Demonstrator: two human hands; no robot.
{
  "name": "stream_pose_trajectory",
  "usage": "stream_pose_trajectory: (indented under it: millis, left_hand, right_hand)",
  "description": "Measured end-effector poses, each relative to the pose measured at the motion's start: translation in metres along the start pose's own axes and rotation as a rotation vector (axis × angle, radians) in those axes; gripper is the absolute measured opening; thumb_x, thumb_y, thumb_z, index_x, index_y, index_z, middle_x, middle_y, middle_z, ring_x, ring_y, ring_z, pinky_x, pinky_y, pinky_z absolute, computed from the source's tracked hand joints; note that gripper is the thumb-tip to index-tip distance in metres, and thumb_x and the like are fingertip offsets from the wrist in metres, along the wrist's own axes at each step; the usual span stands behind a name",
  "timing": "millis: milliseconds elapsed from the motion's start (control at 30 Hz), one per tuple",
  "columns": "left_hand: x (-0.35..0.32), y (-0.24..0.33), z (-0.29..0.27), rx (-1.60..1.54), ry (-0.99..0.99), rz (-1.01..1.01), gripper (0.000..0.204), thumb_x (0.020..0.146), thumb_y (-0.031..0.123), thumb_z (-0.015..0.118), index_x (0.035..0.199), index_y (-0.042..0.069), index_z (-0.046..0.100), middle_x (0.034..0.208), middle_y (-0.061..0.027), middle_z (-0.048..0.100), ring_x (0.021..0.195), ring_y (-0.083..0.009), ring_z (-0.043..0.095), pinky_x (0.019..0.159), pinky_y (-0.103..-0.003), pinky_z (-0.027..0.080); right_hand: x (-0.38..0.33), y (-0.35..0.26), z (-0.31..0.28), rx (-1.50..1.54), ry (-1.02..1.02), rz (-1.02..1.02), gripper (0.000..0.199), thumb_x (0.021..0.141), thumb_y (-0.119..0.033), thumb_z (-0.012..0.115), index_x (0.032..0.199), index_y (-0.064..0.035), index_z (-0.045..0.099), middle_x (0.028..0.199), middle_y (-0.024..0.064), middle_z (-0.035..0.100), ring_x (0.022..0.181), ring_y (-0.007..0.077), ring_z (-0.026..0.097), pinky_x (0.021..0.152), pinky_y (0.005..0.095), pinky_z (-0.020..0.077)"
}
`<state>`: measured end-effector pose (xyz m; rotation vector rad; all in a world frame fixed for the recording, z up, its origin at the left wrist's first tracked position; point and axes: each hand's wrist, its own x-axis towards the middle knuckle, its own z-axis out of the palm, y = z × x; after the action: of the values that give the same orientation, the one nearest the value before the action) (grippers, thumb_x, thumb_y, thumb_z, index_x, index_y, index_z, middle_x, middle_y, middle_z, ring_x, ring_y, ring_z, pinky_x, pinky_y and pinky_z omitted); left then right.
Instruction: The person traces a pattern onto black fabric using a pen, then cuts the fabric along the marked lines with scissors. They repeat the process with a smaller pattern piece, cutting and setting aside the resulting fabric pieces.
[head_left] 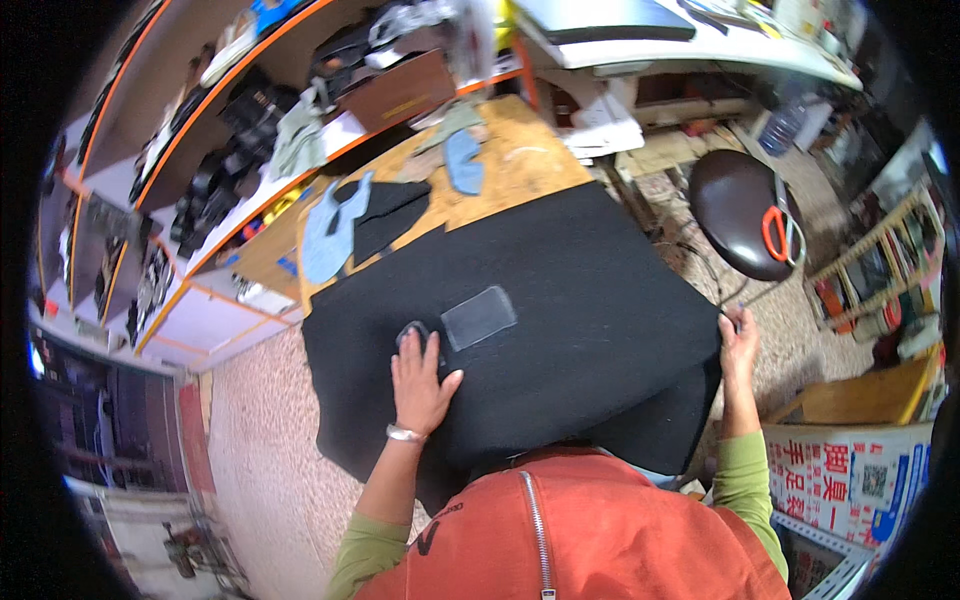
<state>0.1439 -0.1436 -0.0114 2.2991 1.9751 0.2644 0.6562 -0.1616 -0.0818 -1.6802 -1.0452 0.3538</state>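
A large sheet of black fabric (580, 290) covers most of the wooden table and hangs over its near side. On it lies a rectangular, see-through pale-edged piece (479, 318), like a pocket-shaped template. My left hand (422, 388) rests flat on the fabric with fingers spread, left of that piece. Its fingertips touch a small rounded dark thing with a pale rim (412, 330), partly hidden beneath them. At the fabric's right edge my right hand (738, 340) is closed, its fingers pinching the fabric's corner.
Light blue cut pieces (332, 230) and a black cut piece (392, 212) lie on the table (530, 150). Orange-handled scissors (778, 232) rest on a dark round stool (730, 205). Loaded shelves (190, 150) stand at left, a rack (875, 260) and a printed box (845, 480) at right.
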Motion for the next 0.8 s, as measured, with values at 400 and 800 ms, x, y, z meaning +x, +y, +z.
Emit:
stream_pose_trajectory:
  millis: [400,800]
  left_hand:
    - [0.027,-0.039,-0.013,-0.266,0.261,-0.207,0.058,0.079,0.02,0.075,0.13,0.004,0.054,0.125,-0.0175,0.053,0.117,-0.0359,0.049,0.1,-0.045,0.04]
    - [0.056,-0.105,0.005,-0.935,0.031,-0.204,0.015,0.082,0.004,0.073,0.09,0.0,0.061,0.08,-0.0077,0.067,0.075,-0.0172,0.064,0.07,-0.032,0.05]
  right_hand:
    - [-0.067,-0.222,0.173,-0.268,-0.628,-0.653,0.041,0.08,-0.018,0.073,0.115,-0.0023,0.06,0.124,0.0171,0.06,0.115,0.0335,0.057,0.098,0.0436,0.0462]
    - [-0.065,-0.233,0.264,-0.35,-0.743,-0.644,0.029,0.078,-0.01,0.071,0.105,-0.0066,0.065,0.096,0.0113,0.06,0.098,0.0315,0.06,0.084,0.044,0.0487]
